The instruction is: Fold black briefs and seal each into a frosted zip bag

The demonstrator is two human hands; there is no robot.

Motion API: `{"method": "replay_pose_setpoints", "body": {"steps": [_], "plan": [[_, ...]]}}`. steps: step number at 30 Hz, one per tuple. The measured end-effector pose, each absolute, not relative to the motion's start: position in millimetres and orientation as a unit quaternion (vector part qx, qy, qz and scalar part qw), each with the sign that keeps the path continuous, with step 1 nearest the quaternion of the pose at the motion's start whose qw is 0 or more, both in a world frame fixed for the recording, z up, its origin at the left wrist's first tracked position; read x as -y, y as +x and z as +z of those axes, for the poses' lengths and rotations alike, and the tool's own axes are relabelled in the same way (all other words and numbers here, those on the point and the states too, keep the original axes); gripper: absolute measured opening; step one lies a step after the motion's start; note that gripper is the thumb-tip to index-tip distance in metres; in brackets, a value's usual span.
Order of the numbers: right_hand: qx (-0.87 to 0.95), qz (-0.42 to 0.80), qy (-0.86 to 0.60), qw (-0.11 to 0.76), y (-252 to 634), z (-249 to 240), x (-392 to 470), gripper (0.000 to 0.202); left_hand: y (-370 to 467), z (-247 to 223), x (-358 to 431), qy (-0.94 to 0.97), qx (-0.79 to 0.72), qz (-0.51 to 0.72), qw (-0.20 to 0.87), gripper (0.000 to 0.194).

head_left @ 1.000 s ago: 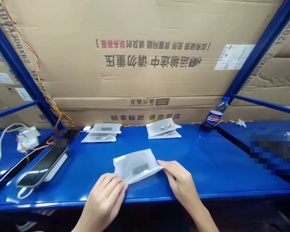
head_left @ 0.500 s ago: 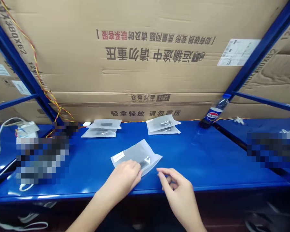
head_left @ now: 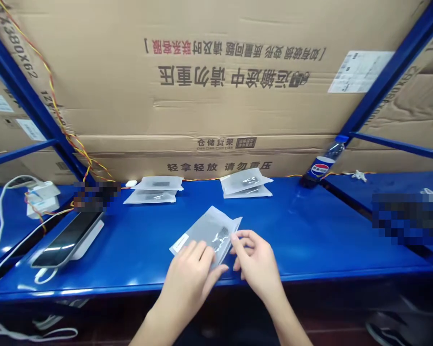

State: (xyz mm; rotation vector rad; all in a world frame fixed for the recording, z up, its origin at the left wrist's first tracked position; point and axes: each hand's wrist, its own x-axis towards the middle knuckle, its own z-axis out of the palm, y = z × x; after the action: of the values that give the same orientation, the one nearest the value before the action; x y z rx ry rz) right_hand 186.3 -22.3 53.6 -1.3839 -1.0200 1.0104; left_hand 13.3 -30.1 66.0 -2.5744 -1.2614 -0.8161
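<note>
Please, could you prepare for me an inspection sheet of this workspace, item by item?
Surface: blue shelf, glossy.
Job's things: front bag with white label; behind it, two overlapping bags at left, two at right.
Clutter: phone, white box, bottle; pixelated patches cannot be identified.
Grips: left grip over the front bag; right grip pinches its edge.
Cables: white cable at the phone; yellow-red wires beside the left post.
Surroundings: cardboard behind.
</note>
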Motion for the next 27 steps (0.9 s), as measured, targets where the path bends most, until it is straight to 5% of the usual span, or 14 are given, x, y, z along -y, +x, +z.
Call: {"method": "replay_pose_setpoints", "body": {"steps": [11,27], "plan": [[0.498,0.345,-0.601,0.522,199.9,24.5,4.8,0.043,-2.7,50.0,42.0,-0.858,0.338,-0.319,0.220,0.013],[0.439,0.439,-0.566,0.542,195.9,27.6,-19.3,0.038,-0.5,45.4,41.7,-0.849,0.285,-0.358,0.265,0.014]]}}
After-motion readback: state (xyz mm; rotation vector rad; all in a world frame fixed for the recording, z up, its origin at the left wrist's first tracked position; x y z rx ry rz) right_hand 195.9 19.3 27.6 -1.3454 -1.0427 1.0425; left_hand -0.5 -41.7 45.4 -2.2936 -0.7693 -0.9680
